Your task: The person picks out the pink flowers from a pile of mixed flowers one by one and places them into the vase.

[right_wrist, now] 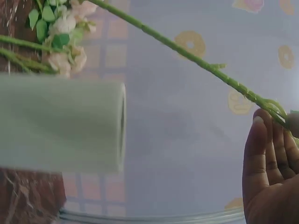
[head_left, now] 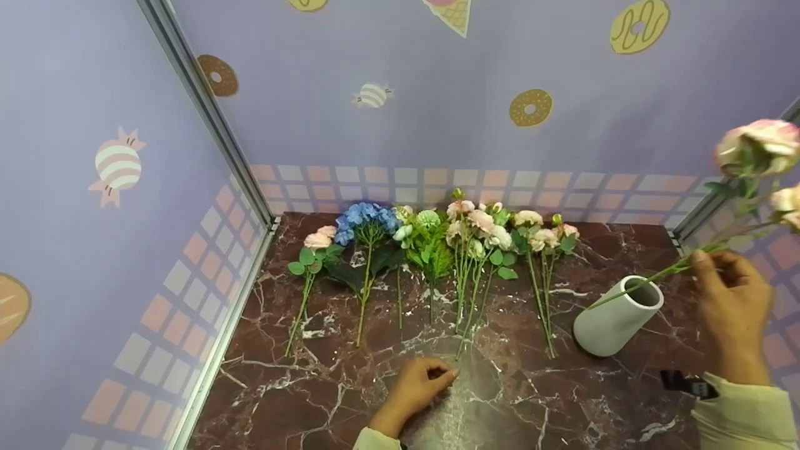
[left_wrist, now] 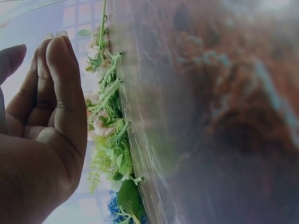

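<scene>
Right hand (head_left: 732, 297) pinches pink roses (head_left: 757, 148) near a vase (head_left: 606, 325), wrist-device marking (head_left: 700, 389) illegible.

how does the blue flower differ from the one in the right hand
The blue flower is blue; the held flower is pink and cream.
The blue flower lies on the table; the held flower is raised, pinched by the right hand.
The blue flower is one dense cluster; the held flower shows separate blooms.
Both have long greenish stems.

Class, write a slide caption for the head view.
A person's right grip holds pale pink blossoms by a green stem near a white cylindrical vase; multicoloured flowers lie on the brown marbled table.
</scene>
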Motion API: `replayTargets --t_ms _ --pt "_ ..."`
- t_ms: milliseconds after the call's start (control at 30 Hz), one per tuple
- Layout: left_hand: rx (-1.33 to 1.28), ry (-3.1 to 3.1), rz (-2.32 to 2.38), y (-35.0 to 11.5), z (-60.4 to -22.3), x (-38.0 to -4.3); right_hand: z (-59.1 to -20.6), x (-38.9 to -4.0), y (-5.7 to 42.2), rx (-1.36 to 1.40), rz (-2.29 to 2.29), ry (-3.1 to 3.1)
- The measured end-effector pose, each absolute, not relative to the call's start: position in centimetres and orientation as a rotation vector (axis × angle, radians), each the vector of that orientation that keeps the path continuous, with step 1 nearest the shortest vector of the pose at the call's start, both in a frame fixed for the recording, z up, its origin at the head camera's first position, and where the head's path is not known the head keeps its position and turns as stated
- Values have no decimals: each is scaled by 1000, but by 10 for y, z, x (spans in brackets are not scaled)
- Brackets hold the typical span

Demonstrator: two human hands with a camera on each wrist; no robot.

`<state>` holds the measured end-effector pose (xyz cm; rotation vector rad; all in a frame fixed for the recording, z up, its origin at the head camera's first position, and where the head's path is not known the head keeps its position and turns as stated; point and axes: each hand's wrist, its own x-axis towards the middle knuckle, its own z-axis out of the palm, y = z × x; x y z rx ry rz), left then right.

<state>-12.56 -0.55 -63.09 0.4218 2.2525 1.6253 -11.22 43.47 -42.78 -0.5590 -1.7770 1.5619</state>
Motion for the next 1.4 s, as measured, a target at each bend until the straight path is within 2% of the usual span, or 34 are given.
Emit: replayTargets --t_ms 200,367,633,800,933,1167,1400 --pt "400 2239 1636 -8 -632 -125 -416 -113 447 -468 1689 -1550" --pt "417 2255 1623 -9 -633 -125 -411 -110 456 -498 1750 -1459" --pt "457 2268 1617 -11 -634 -126 -412 -104 463 -415 1613 -1479" --pt "434 2278 1620 -12 -633 -124 -410 -104 463 -526 1608 -1579" --pt "440 2279 1641 -11 -634 -123 -420 -105 459 -591 1623 -1653" --pt "463 2260 1669 -10 -636 -122 -454 -108 456 -631 1343 -1906" --pt "447 2263 1627 -11 -637 -123 -483 -112 451 -654 1580 -1837"
